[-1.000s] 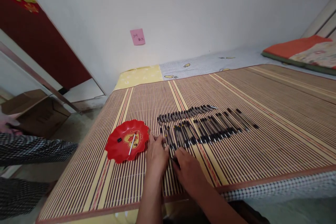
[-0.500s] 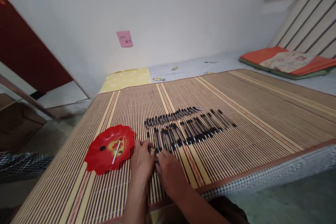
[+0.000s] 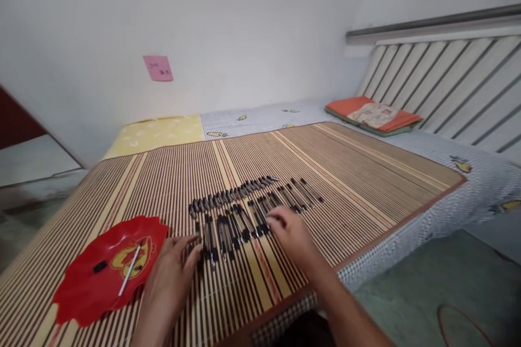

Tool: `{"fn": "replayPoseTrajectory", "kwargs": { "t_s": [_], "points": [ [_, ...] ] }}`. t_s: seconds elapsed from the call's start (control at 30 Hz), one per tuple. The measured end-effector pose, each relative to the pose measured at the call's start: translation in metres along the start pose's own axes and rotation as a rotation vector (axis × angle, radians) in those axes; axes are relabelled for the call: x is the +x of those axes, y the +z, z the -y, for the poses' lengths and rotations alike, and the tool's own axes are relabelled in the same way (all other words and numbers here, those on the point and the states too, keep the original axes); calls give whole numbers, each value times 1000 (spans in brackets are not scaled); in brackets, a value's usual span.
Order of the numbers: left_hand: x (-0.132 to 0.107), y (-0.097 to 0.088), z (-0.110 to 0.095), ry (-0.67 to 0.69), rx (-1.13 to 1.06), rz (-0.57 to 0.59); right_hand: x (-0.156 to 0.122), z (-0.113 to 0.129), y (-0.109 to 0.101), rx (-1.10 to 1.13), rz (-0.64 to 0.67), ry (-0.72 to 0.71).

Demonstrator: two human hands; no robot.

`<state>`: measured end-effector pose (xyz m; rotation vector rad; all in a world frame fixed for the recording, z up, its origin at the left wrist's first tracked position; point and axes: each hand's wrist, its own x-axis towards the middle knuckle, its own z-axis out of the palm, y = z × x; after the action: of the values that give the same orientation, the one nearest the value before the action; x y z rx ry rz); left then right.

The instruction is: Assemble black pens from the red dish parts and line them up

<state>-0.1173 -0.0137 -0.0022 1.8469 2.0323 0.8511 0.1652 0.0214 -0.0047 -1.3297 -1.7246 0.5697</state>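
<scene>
Several dark-capped pens (image 3: 240, 225) lie side by side in a slanting row on the striped bamboo mat (image 3: 134, 190). Behind them runs a second row of short black pieces, which look like pen caps (image 3: 222, 196). My left hand (image 3: 173, 265) rests at the left end of the pen row, thumb and fingers apart, its fingertips close to the leftmost pen. Above the right part of the row is my right hand (image 3: 291, 233), its fingers loosely curled and nothing visible in them. Whether its fingertips touch the pens beneath is hard to see.
A red scalloped plate (image 3: 81, 271) stands left of my left hand, holding a white stick (image 3: 129, 271) and a small black piece (image 3: 99, 266). Folded orange cloth (image 3: 345, 104) lies by the slatted headboard (image 3: 439, 81). The mat's front edge drops toward the floor.
My hands were close together at the left end of the pens; now they are apart, the right one moved rightward over the row. The view has turned right.
</scene>
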Motion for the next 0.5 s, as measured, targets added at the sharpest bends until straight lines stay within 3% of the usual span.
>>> {"fn": "replayPoseTrajectory", "kwargs": {
  "t_s": [0.1, 0.2, 0.3, 0.5],
  "points": [
    [2, -6, -1, -22, -150, -58, 32, -57, -68, -222, -206, 158],
    [2, -9, -6, -82, -297, -43, 56, -102, -109, -325, -269, 250],
    [2, -10, -11, -114, -379, -33, 72, -127, -118, -388, -235, 319],
    [3, -17, -15, -179, -448, -104, 85, -142, -103, -474, -135, 418]
  ]
}}
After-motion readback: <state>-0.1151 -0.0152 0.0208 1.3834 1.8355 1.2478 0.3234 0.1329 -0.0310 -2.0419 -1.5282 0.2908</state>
